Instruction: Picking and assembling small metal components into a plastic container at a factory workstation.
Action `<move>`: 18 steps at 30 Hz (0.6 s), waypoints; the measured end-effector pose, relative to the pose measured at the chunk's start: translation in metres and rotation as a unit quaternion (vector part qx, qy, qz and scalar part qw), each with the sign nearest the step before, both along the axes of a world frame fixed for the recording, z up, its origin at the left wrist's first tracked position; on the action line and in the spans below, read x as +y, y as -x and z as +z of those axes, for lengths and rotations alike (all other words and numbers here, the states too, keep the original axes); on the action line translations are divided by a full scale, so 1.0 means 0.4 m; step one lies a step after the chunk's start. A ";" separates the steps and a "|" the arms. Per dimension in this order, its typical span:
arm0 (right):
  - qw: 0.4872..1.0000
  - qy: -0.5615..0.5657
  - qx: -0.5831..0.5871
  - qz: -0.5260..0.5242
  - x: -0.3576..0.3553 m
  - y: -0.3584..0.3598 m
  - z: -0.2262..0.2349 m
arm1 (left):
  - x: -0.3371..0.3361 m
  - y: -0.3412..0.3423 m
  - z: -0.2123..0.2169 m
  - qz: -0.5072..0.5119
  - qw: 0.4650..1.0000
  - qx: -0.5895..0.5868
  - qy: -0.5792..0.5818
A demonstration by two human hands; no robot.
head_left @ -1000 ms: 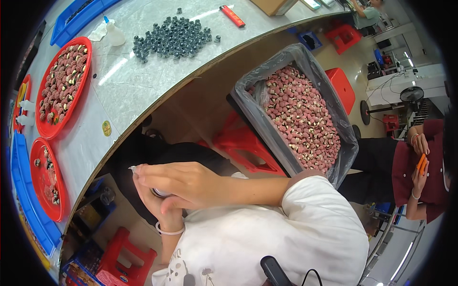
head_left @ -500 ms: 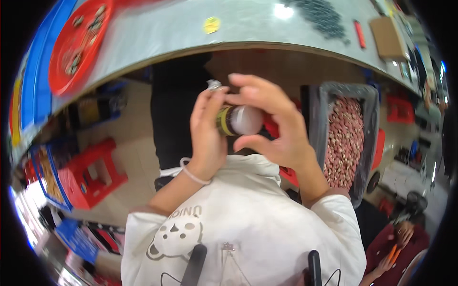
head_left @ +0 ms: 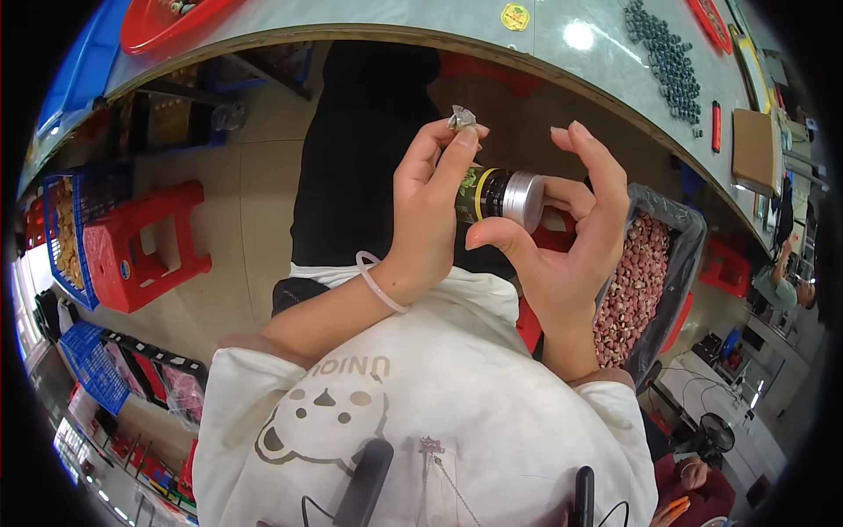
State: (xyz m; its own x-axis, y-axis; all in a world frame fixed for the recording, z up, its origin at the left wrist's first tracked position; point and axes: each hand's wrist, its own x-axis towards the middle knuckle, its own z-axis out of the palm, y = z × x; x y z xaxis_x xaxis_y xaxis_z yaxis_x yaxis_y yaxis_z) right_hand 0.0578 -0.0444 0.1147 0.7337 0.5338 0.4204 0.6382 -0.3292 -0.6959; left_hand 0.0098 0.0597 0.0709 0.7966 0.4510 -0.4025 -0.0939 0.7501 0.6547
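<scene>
My left hand (head_left: 426, 206) is closed around a small dark jar (head_left: 490, 195) with a green and yellow label, held on its side over my lap. Between its thumb and fingertips it also pinches a crumpled silvery piece (head_left: 462, 119), perhaps foil. The jar's silver cap (head_left: 523, 201) points right, toward my right hand (head_left: 575, 241). That hand is open, thumb and forefinger spread wide around the cap end. Its other fingers curl partly behind the cap, and whether they touch it I cannot tell.
A grey table (head_left: 369, 13) runs ahead, bearing a red basin (head_left: 162, 35), many small dark pieces (head_left: 667, 66), a red marker-like stick (head_left: 716, 127) and a cardboard box (head_left: 757, 151). Right of me stands a lined bin (head_left: 680, 220) of reddish pieces; a red stool (head_left: 132, 250) is at left.
The view has swung, and the jar and both hands now appear farther right. My right thumb and forefinger are spread wider apart around the cap end.
</scene>
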 end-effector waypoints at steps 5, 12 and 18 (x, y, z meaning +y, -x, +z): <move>0.999 0.007 -0.009 0.053 -0.023 -0.033 0.008 | -0.001 -0.001 0.000 -0.003 0.999 -0.003 0.032; 0.986 -0.102 -0.041 0.123 -0.003 -0.040 -0.030 | -0.003 -0.002 0.011 -0.022 0.998 -0.002 0.060; 0.984 -0.149 -0.033 0.090 0.024 -0.032 -0.040 | -0.002 0.000 0.020 -0.035 0.995 0.007 0.095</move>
